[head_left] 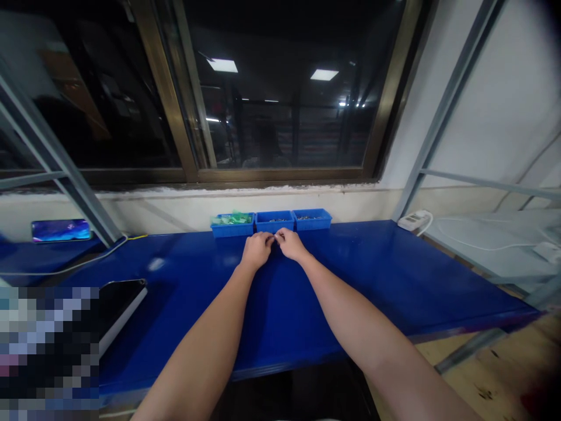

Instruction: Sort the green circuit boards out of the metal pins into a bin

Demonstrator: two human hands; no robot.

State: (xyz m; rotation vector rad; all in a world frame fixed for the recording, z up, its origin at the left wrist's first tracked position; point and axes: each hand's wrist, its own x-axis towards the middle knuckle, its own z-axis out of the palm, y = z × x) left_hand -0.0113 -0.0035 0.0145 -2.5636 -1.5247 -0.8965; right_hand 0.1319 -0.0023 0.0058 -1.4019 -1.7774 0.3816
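Both arms reach forward over the blue table. My left hand (pixel 258 248) and my right hand (pixel 290 243) meet fingertip to fingertip just in front of the bins, fingers pinched together. Whatever sits between the fingertips is too small to make out. Behind my hands stand three blue bins in a row. The left bin (pixel 234 230) holds green and clear plastic pieces. In the middle bin (pixel 274 224) and the right bin (pixel 313 221) lie small metallic bits that I cannot name.
The blue tabletop (pixel 359 280) runs up to the wall below a dark window. A dark, pale-edged object (pixel 125 304) lies at left, partly blurred out. Further left is a lit phone (pixel 60 230). A white power strip (pixel 414 220) with a cable sits by the right metal post.
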